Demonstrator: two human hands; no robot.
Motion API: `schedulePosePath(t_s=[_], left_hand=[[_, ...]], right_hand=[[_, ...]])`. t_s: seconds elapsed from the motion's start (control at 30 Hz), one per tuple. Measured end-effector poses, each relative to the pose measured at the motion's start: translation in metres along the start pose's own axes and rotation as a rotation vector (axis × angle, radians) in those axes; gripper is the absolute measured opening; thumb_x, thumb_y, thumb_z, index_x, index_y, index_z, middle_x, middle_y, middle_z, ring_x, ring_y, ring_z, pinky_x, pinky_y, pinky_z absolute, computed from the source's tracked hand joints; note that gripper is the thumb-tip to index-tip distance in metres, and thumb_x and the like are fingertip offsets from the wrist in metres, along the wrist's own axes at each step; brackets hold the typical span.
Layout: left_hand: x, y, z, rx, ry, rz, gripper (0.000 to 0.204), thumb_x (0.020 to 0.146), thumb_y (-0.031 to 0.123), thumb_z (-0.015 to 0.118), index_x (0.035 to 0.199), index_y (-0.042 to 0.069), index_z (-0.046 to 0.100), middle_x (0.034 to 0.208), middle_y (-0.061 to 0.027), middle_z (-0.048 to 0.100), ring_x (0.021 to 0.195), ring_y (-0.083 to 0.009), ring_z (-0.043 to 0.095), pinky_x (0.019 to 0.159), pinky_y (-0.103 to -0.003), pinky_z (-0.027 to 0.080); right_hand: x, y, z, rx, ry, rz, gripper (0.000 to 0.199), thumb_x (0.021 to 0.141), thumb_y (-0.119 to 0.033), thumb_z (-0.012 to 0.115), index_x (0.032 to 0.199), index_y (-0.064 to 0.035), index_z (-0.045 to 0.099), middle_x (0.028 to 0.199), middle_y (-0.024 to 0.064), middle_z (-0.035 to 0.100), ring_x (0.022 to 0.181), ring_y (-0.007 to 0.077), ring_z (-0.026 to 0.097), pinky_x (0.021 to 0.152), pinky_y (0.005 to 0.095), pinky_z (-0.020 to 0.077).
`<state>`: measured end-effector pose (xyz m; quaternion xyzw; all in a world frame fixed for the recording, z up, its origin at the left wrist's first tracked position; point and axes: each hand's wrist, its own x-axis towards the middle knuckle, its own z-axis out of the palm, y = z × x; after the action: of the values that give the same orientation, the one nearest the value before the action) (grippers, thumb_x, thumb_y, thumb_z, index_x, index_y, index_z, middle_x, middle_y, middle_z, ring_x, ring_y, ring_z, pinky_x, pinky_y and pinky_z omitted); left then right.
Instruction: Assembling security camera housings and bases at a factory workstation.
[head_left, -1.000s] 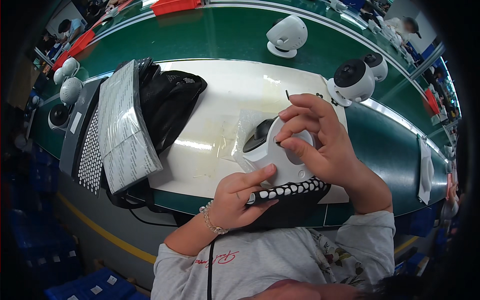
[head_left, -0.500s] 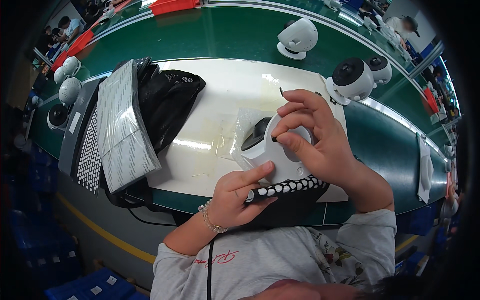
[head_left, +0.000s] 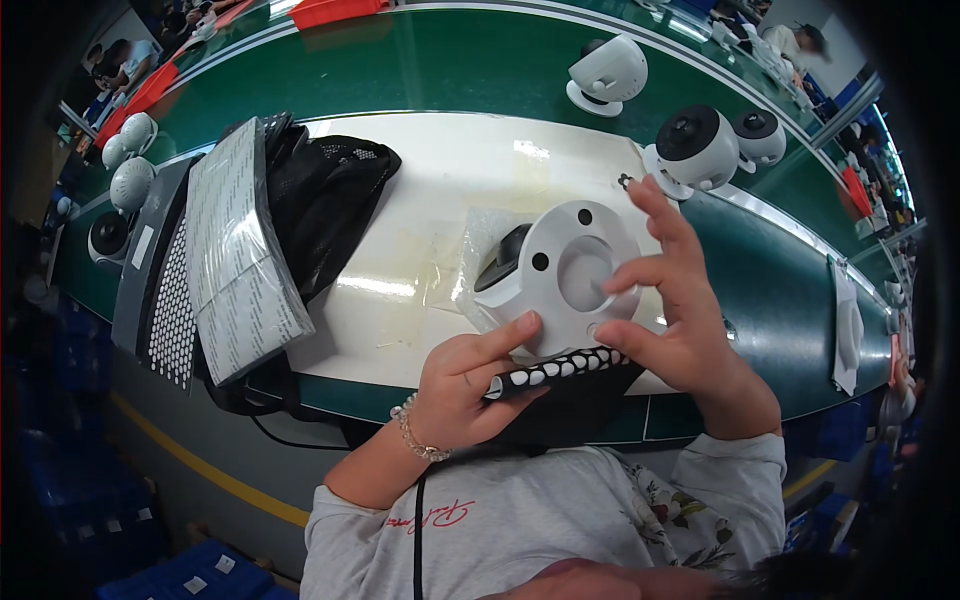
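A white security camera (head_left: 505, 302) lies on its side on clear bubble wrap (head_left: 462, 268), its round base facing up. Two black round pads (head_left: 540, 262) show on the base, beside its circular recess. My left hand (head_left: 462, 388) grips a bent black sheet with white round spots (head_left: 560, 370) between thumb side and fingers. Its index fingertip presses on the camera's lower edge. My right hand (head_left: 678, 318) is open over the base's right side, fingers apart, the index tip at the recess and the thumb near the spotted sheet.
At left lie a clear-wrapped stack of printed sheets (head_left: 235, 260), a perforated white sheet (head_left: 172, 325) and a black mesh bag (head_left: 335, 200). More white cameras (head_left: 690, 150) stand at the far right, the back and the left. A white board (head_left: 400, 345) covers the green bench (head_left: 780, 290).
My right hand has moved right and down off the base, and its pinch has opened. Two black pads now show on the base where the hand covered it.
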<state>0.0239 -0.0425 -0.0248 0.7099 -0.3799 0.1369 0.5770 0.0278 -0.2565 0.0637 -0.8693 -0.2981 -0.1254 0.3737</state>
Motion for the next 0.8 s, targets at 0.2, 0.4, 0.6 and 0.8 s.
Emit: schedulePosePath(t_s=[0.2, 0.4, 0.6, 0.8], left_hand=[[-0.001, -0.002, 0.003, -0.011, 0.050, 0.030, 0.022, 0.056, 0.003, 0.073, 0.072, 0.000, 0.057, 0.114, -0.0149, 0.054, 0.062, -0.0212, 0.057, 0.054, -0.028, 0.043], [-0.001, -0.002, 0.002, 0.011, 0.022, 0.031, 0.030, 0.057, 0.004, 0.073, 0.083, -0.001, 0.059, 0.111, -0.0139, 0.056, 0.059, -0.0193, 0.055, 0.053, -0.028, 0.043], [0.002, 0.003, 0.002, 0.007, 0.031, -0.039, 0.044, 0.059, 0.005, 0.073, 0.100, -0.003, 0.059, 0.094, -0.0090, 0.062, 0.054, -0.0163, 0.052, 0.052, -0.027, 0.041], [0.001, 0.005, 0.004, 0.005, 0.037, -0.069, 0.047, 0.060, 0.005, 0.073, 0.103, -0.003, 0.058, 0.092, -0.0083, 0.062, 0.054, -0.0152, 0.051, 0.052, -0.027, 0.041]], right_hand=[[-0.012, -0.002, 0.007, 0.166, -0.066, 0.169, 0.012, 0.077, -0.017, 0.062, 0.074, -0.0070, 0.056, 0.138, 0.0189, 0.023, 0.132, 0.0352, 0.006, 0.103, 0.0439, 0.0097], [-0.021, 0.003, 0.012, -0.018, 0.004, 0.076, 0.015, 0.080, -0.022, 0.059, 0.078, -0.0066, 0.060, 0.133, 0.0186, 0.033, 0.129, 0.0385, 0.017, 0.100, 0.0456, 0.0172], [-0.037, 0.014, 0.008, -0.537, 0.027, -0.322, 0.030, 0.082, -0.037, 0.053, 0.094, -0.0129, 0.066, 0.124, 0.0149, 0.045, 0.121, 0.0361, 0.033, 0.090, 0.0447, 0.0280], [-0.026, 0.004, 0.012, -0.105, 0.031, -0.049, 0.015, 0.074, -0.012, 0.063, 0.088, -0.0078, 0.063, 0.124, 0.0144, 0.043, 0.122, 0.0366, 0.031, 0.095, 0.0416, 0.0319]])
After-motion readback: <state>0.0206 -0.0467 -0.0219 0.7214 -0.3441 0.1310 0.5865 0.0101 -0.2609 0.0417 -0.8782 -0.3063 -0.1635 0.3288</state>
